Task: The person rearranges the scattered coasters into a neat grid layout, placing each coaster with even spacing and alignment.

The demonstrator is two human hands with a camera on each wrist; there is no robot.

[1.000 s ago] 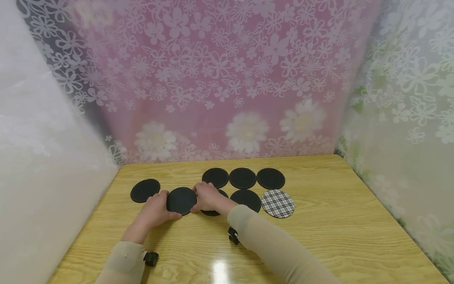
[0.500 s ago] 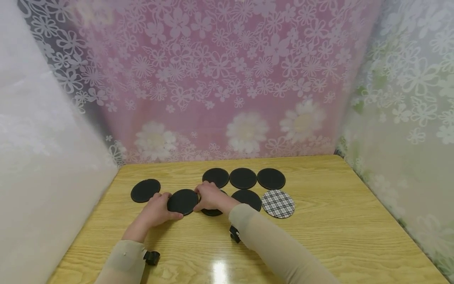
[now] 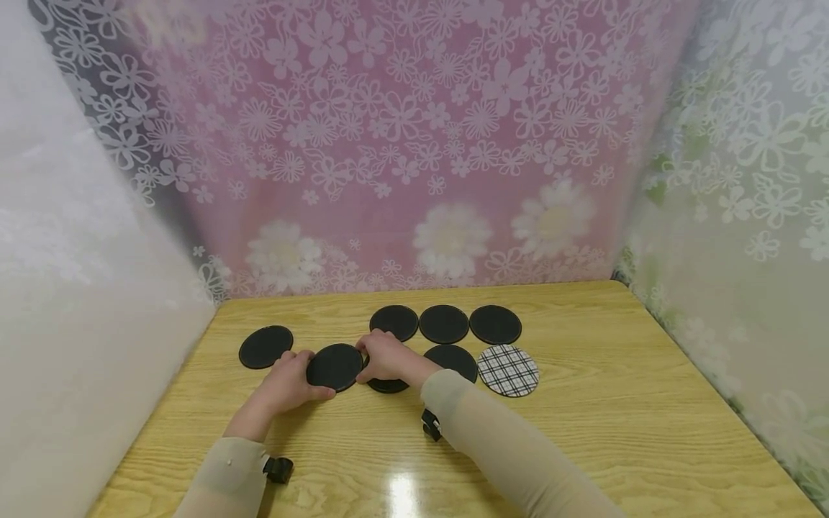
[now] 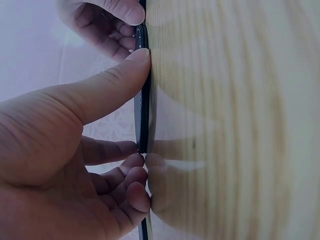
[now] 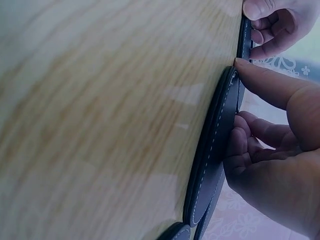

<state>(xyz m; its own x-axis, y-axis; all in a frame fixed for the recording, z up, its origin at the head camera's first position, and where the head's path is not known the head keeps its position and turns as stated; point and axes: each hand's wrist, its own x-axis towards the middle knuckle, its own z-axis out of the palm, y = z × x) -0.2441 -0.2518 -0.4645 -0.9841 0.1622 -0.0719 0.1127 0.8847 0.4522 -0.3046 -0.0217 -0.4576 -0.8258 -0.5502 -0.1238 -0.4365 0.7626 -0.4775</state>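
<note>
In the head view my left hand point(image 3: 283, 386) grips the left side of a round black coaster point(image 3: 334, 367), thumb at the near edge and fingers at the far edge. My right hand point(image 3: 388, 357) has its thumb and fingertips at that coaster's right edge. Its fingers partly cover another black coaster point(image 3: 386, 385) lying just to the right. Seen edge-on in the left wrist view, the held coaster point(image 4: 142, 115) sits flat or nearly flat on the wood. The right wrist view shows a white-stitched coaster point(image 5: 214, 150) under my right hand point(image 5: 280, 145).
Three black coasters, one being the middle one point(image 3: 443, 324), form a back row. In the front row lie a black coaster point(image 3: 456, 362) and a plaid coaster point(image 3: 508, 370). Another black coaster point(image 3: 265, 347) lies at the left. Floral sheets point(image 3: 414, 144) surround the wooden table point(image 3: 615, 403).
The held coaster has shifted slightly right and lies flatter than a second ago. My right hand has moved a little right with it. The other coasters stay put.
</note>
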